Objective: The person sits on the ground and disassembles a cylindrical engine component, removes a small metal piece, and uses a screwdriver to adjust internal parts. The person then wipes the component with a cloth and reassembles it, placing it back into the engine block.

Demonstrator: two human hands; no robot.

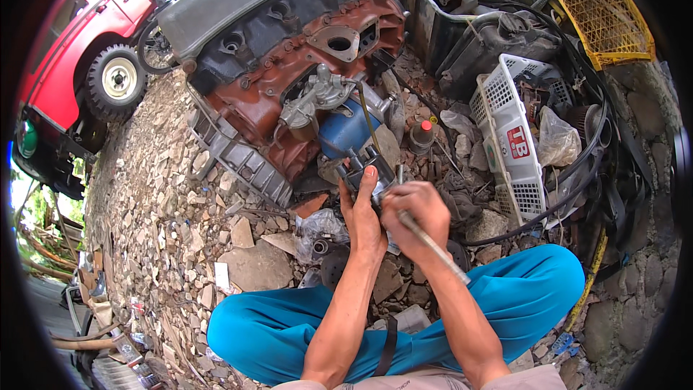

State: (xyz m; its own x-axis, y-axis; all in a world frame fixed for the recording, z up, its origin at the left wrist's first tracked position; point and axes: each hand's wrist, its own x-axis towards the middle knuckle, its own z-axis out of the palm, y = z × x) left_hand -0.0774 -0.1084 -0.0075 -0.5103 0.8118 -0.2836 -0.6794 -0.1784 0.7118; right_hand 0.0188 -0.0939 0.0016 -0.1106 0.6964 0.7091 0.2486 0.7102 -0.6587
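My left hand (pixel 361 217) is closed around a dark metal component (pixel 368 166) with short cylindrical ports, held above my lap in the middle of the view. My right hand (pixel 411 209) grips a silver metal bar (pixel 437 247), perhaps a tool handle, whose long end points down-right; its other end is against the component, partly hidden by my fingers. Just beyond sits a large rust-red engine block (pixel 249 108) with a dark head and a metal pump-like fitting (pixel 317 97). A blue round canister (pixel 339 130) lies behind the component.
A white crate (pixel 523 173) of parts, a red-capped container (pixel 422 133), black hoses and a yellow mesh crate (pixel 592 7) are at right. A red vehicle (pixel 65 65) stands upper left. My crossed legs (pixel 527 289) rest on rubble ground (pixel 173 188) beside a stone wall.
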